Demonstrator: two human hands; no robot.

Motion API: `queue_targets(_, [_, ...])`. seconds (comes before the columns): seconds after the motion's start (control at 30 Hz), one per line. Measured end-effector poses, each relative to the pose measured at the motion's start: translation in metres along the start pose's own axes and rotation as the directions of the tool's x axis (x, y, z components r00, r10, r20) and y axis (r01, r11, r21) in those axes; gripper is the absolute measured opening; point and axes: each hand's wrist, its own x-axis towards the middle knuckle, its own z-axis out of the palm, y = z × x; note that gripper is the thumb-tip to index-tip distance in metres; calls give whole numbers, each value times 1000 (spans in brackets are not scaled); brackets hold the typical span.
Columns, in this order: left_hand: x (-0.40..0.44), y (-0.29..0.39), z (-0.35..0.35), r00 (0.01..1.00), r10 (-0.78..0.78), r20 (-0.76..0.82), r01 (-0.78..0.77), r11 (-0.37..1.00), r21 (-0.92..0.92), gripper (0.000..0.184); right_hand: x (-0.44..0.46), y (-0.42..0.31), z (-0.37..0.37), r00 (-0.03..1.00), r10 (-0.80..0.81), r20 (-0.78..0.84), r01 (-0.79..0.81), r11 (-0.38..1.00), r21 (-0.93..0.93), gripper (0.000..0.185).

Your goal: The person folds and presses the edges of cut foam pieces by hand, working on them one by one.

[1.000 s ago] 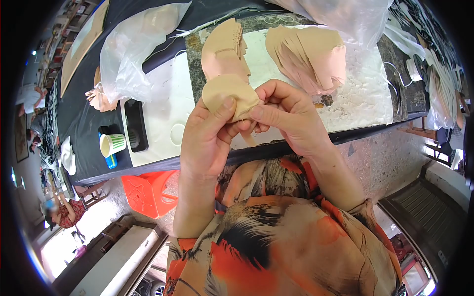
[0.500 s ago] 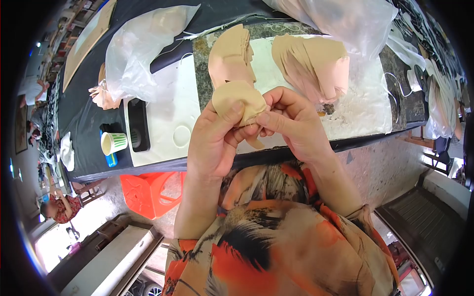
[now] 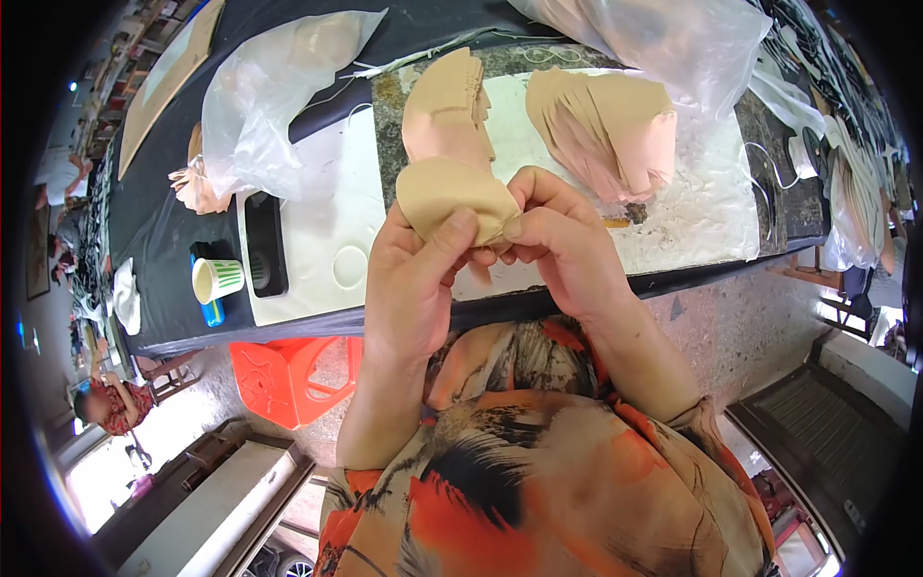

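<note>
Between both hands is a curved tan leather-like piece (image 3: pixel 444 192), raised above the table's near edge. My left hand (image 3: pixel 411 279) grips its lower left part, thumb pressed on the face. On the right edge, the thumb and forefinger of my right hand (image 3: pixel 567 236) pinch the same piece; the exact edge they hold is partly hidden by the fingers. Just beyond the hands lies a fanned stack of curved tan pieces (image 3: pixel 444 111). Farther right, another stack of tan pieces (image 3: pixel 611 130) rests on the white sheet (image 3: pixel 702 216).
A paper cup (image 3: pixel 216 280) stands at the left beside a black phone-like object (image 3: pixel 264 245). Plastic bags (image 3: pixel 264 106) lie along the far side. A red stool (image 3: pixel 288 380) is below the table's left edge. A person (image 3: pixel 115 404) is at far left.
The held piece has turned flatter and shifted slightly left, showing more of its face. A narrow tan strip that hung below the fingers is no longer visible. Both hands keep their grip.
</note>
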Motion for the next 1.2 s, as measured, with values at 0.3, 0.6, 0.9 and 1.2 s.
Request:
queue_targets(0.3, [2,9,1,998,22,56,-23,1000,14,46,-3,-9,-3,997,20,75,-20,1000,2,8])
queue_targets(0.6, [-1,11,1,998,57,12,-58,993,102,51,-8,-22,-2,986,152,72,-139,977,-164,13])
queue_targets(0.9, [2,1,-4,987,156,38,-159,984,76,58,-6,-9,-4,994,9,106,-1,997,-72,15])
queue_targets(1.2, [-3,-2,2,967,220,129,-221,975,-9,56,-6,-3,-7,965,164,207,-210,951,229,14])
